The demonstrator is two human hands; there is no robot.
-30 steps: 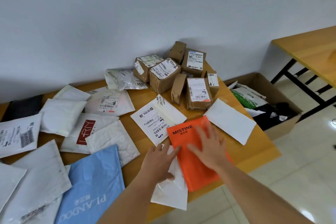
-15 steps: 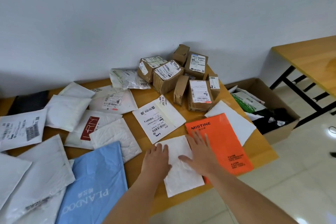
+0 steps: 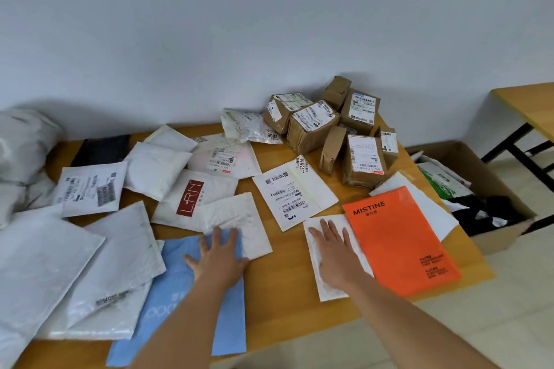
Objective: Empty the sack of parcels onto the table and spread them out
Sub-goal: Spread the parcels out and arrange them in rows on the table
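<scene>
Pressing flat with spread fingers, the left hand (image 3: 220, 255) now lies on the blue mailer (image 3: 192, 308), fingertips at the edge of a white padded mailer (image 3: 239, 225); half a second ago it rested beside the right hand on the small white mailer (image 3: 335, 255). The right hand (image 3: 334, 252), also flat with fingers spread, stays on that small white mailer, which now lies just left of the orange mailer (image 3: 398, 237), their edges touching. The orange mailer covers part of a white envelope (image 3: 431, 210). Parcels lie spread over the table (image 3: 284, 278), brown boxes (image 3: 329, 132) clustered at the far right by the wall. A crumpled white sack (image 3: 21, 144) has come into view at the far left.
</scene>
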